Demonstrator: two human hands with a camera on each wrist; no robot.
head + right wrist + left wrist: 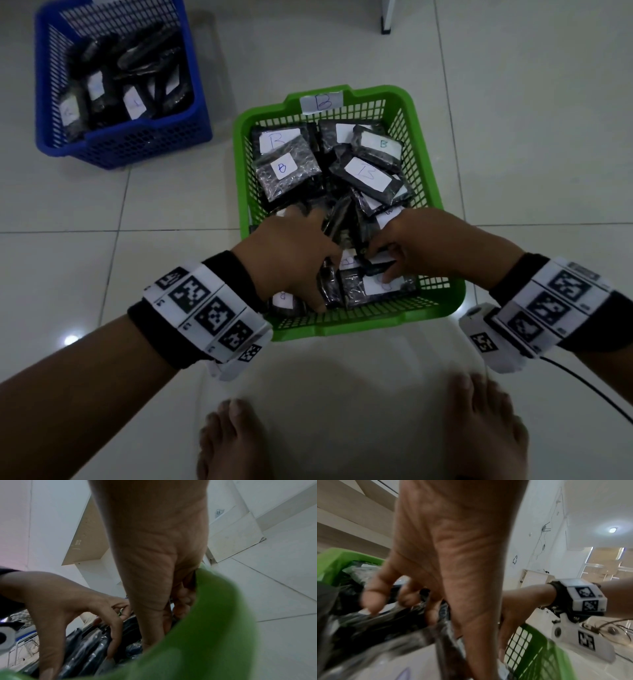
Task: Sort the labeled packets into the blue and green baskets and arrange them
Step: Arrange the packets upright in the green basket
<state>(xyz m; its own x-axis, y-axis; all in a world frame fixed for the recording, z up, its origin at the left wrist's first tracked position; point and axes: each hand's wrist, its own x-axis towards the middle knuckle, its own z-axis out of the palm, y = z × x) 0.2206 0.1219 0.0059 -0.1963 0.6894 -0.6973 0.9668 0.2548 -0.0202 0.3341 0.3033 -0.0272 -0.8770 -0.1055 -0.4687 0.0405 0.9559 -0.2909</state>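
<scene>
The green basket, tagged "B" on its far rim, sits on the floor in front of me, full of black packets with white "B" labels. The blue basket stands at the far left with several upright black packets. Both hands are inside the green basket's near half. My left hand curls its fingers over a row of upright packets. My right hand pinches a dark packet near the front right corner; its fingers are mostly hidden behind the basket rim.
White tiled floor surrounds both baskets. My bare feet stand just behind the green basket. A white furniture leg is at the far top right. A black cable trails from my right wrist.
</scene>
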